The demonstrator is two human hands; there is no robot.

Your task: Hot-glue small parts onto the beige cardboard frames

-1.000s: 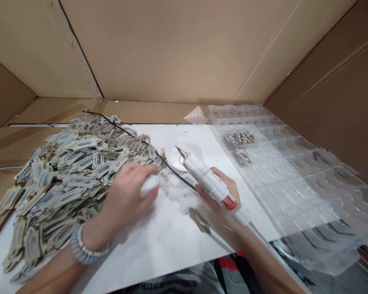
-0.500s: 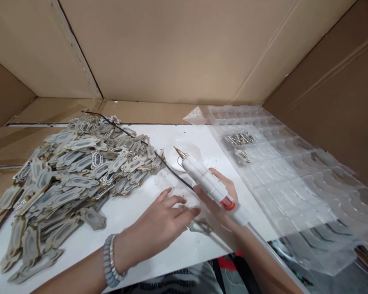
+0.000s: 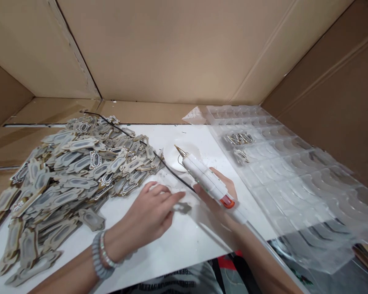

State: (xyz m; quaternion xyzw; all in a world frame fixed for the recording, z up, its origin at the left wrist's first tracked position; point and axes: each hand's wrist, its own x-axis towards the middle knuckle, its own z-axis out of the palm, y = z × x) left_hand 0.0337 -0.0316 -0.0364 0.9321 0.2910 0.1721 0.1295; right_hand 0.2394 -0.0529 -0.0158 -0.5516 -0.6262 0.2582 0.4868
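One flat piece [image 3: 182,208] lies touching fingertips of the half-open left hand [image 3: 149,216], the right hand [image 3: 221,201] gripping a glue gun [image 3: 206,180].

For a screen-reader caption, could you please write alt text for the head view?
A person's right hand holds a white glue gun, while fingers of the left hand touch a small flat piece on a white board. A pile of such pieces lies to the left, a clear tray to the right, cardboard walls around.

The right hand [image 3: 210,202] covers the glue gun's [image 3: 202,175] grip and lower body.
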